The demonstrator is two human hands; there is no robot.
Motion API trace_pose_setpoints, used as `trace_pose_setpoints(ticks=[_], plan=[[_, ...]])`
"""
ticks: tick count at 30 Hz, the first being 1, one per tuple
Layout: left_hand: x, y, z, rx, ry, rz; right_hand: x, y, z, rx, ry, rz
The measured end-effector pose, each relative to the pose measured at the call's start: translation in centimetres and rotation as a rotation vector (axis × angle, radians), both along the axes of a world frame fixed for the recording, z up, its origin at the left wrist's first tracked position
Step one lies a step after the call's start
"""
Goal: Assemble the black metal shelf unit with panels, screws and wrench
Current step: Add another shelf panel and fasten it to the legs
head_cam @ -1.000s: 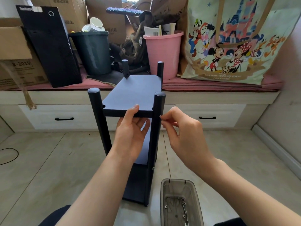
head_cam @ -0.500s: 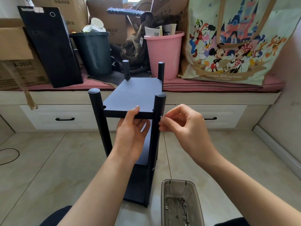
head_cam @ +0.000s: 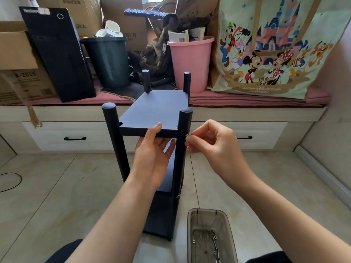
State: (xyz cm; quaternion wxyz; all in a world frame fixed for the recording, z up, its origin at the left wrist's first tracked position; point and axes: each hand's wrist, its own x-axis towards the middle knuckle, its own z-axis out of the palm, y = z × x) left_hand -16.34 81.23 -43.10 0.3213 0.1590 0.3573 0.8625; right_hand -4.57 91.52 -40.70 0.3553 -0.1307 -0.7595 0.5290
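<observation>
Four round-posted black shelf unit

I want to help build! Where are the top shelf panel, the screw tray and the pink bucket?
top shelf panel (head_cam: 153, 109), head view, flat top surface
screw tray (head_cam: 191, 230), head view, left wall
pink bucket (head_cam: 191, 67), head view, front wall

Left hand: palm up, thumb lying on top, fingers reaching underneath, forearm stretched forward.
Right hand: thumb and forefinger pinched together, other fingers curled, wrist bent inward.
</observation>
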Motion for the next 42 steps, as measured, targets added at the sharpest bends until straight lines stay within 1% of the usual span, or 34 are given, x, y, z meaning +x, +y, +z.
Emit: trace_pose_setpoints(ticks=[2, 3, 6, 7, 11, 17, 20, 23, 27, 29, 31, 36, 42], plan=[[0.0, 0.0, 0.0, 0.008, -0.009, -0.002, 0.2, 0.2, 0.2, 0.009, -0.008, 0.007], [0.1, 0.0, 0.0, 0.012, -0.013, -0.004, 0.3, 0.2, 0.1, 0.077, -0.019, -0.014], [0.1, 0.0, 0.0, 0.023, -0.022, -0.010, 0.2, 0.0, 0.1, 0.422, -0.052, -0.126], [0.1, 0.0, 0.0, 0.023, -0.021, -0.008, 0.0, -0.1, 0.1, 0.450, -0.046, -0.139], [0.1, 0.0, 0.1, 0.007, -0.006, -0.005, -0.2, 0.2, 0.2, 0.218, -0.038, -0.078], [0.2, 0.0, 0.1, 0.006, -0.009, -0.005, -0.5, 0.2, 0.3, 0.187, -0.067, -0.124], [0.2, -0.1, 0.2, -0.004, -0.023, -0.008, -0.5, 1.1, 0.6, 0.016, -0.171, -0.108], [0.2, -0.3, 0.2, -0.014, -0.029, -0.026, -0.7, 2.2, 0.8, -0.207, -0.240, 0.067], [0.0, -0.6, 0.3, -0.022, -0.017, -0.051, -1.4, 3.7, 0.9, -0.379, -0.227, 0.411], [-0.1, -0.8, 0.3, -0.030, -0.008, -0.063, -1.8, 4.2, 0.9, -0.397, -0.254, 0.489], [-0.3, -1.1, 0.2, -0.043, 0.001, -0.073, -2.3, 4.6, 0.9, -0.407, -0.279, 0.507], [-0.8, -1.9, 0.2, -0.063, 0.018, -0.097, -3.0, 4.9, 0.8, -0.441, -0.262, 0.600], [-1.4, -3.0, 0.6, -0.115, 0.058, -0.092, -3.2, 4.1, 0.4, -0.299, -0.222, 0.525]])
